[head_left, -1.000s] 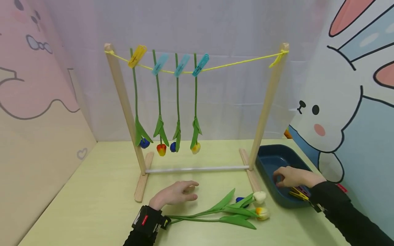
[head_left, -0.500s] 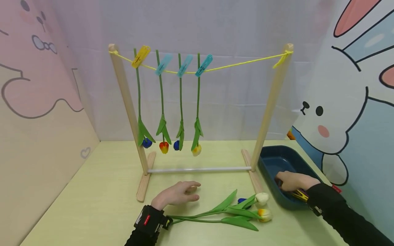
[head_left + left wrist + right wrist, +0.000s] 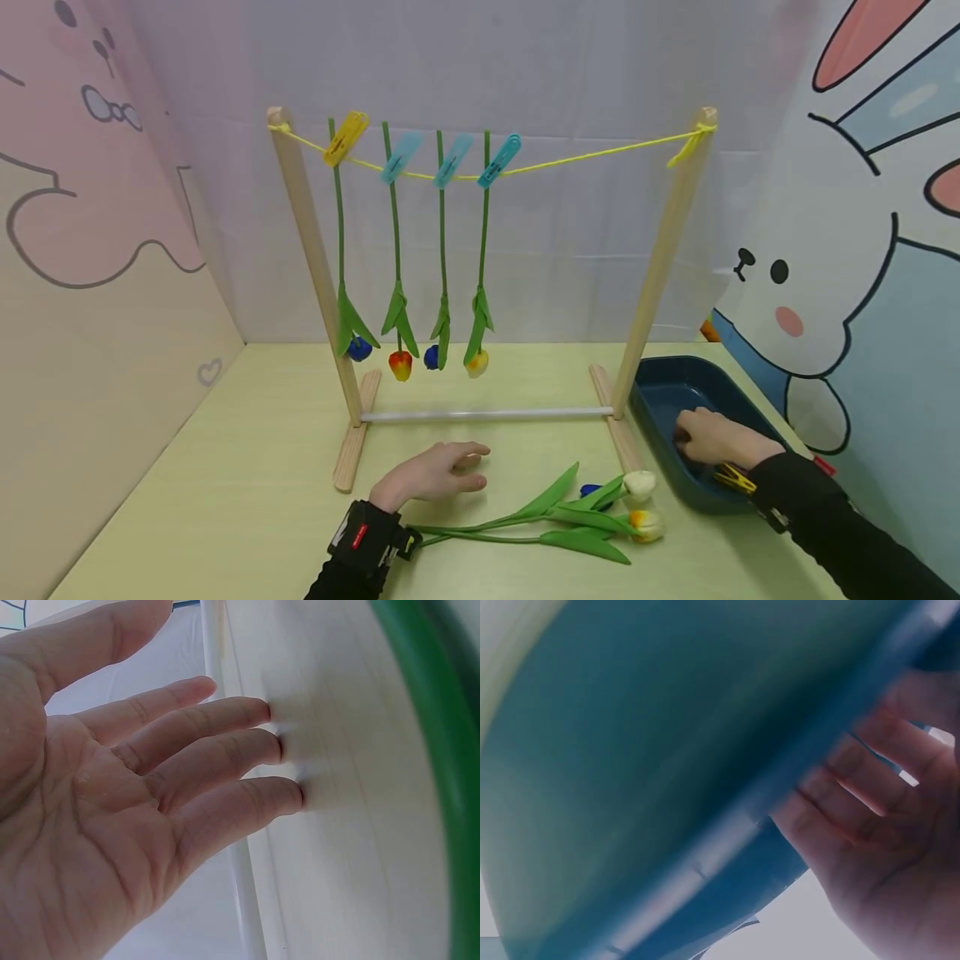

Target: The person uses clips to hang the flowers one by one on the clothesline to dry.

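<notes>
My left hand (image 3: 433,477) hovers by the table in front of the rack, fingers loosely extended and holding nothing. Close beside it in the left wrist view runs a green stem (image 3: 431,742). Several artificial tulips lie bunched to its right: a white tulip head (image 3: 640,485), a yellow-white one (image 3: 647,525) and a partly covered blue one (image 3: 591,491). My right hand (image 3: 716,437) reaches down into a dark blue basin (image 3: 678,367). Its fingertips are hidden in the right wrist view by a blurred blue edge (image 3: 727,825). A yellow clothespin (image 3: 733,478) lies under that wrist.
A wooden rack (image 3: 667,242) holds a sagging yellow cord (image 3: 585,154). On its left half hang several upside-down tulips, held by a yellow clothespin (image 3: 347,138) and light blue clothespins (image 3: 498,161). A white bar (image 3: 487,413) joins the rack's feet. Curtain and printed panels enclose the table.
My right hand has moved a little to the right and lower inside the basin. The left hand keeps its pose. The view has shifted slightly.
</notes>
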`<state>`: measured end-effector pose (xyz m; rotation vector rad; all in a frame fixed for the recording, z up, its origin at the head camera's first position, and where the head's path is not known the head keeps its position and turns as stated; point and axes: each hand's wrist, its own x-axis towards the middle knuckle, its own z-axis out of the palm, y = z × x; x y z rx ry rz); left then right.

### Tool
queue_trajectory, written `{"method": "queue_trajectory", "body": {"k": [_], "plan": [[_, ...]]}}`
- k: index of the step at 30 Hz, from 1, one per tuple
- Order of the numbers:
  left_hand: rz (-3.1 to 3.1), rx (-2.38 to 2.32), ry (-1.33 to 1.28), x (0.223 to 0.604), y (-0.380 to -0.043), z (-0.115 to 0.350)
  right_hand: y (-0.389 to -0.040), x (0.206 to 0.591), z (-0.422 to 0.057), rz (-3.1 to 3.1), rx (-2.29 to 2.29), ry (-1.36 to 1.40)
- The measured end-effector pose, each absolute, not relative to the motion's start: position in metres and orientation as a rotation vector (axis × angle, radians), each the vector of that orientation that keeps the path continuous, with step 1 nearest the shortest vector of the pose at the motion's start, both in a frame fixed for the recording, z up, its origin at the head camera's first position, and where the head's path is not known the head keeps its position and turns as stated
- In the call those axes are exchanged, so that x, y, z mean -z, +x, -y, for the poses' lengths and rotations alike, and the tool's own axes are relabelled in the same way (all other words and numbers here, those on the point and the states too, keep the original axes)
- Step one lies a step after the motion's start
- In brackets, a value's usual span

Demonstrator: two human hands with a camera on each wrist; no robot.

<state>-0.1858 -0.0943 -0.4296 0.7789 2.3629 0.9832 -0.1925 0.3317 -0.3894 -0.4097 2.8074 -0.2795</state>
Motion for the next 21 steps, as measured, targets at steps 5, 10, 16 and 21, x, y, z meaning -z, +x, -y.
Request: {"method": "queue_trajectory", "body": {"k": [5,10,16,21], "plan": [[-2.362,-0.985,0.79,0.428,-0.185,0.094,-0.19,0.393,-0.333,-2.893,0.317,-0.405],[-2.367,-0.981,0.794,0.427,-0.186,0.093,-0.187,0.394,-0.333,-2.955,0.298,-0.407],[-2.378,-0.969,0.801,0.428,-0.185,0.094,-0.183,0.392,-0.336,-2.995,0.285,-0.41],[-2.372,-0.979,0.795,0.429,-0.185,0.094,-0.18,0.39,-0.338,-3.067,0.279,-0.437]]}}
